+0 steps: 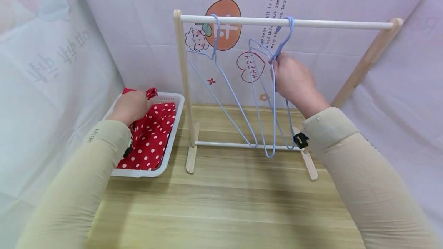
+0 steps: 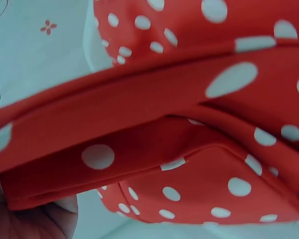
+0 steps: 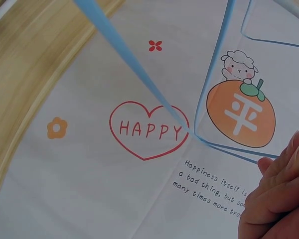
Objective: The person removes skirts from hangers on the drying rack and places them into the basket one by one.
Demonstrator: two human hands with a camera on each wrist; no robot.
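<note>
My left hand (image 1: 131, 105) grips a bunched edge of a red cloth with white dots (image 1: 152, 141), over the white basket (image 1: 178, 116). In the left wrist view, folds of the cloth (image 2: 139, 104) rise from the fingers (image 2: 45, 221) at the lower left. My right hand (image 1: 294, 78) holds the neck of light blue clothes hangers (image 1: 282, 45) just under the rail, their hooks still over it. The right wrist view has curled fingers (image 3: 276, 199) at its right edge and thin blue hanger bars (image 3: 124, 55) crossing it.
A wooden rack with a white rail (image 1: 328, 24) stands on the wood-grain table (image 1: 221, 203). Another blue hanger (image 1: 215, 51) hangs near its left post (image 1: 184, 72). Printed white sheets (image 1: 145, 22) enclose the back and sides.
</note>
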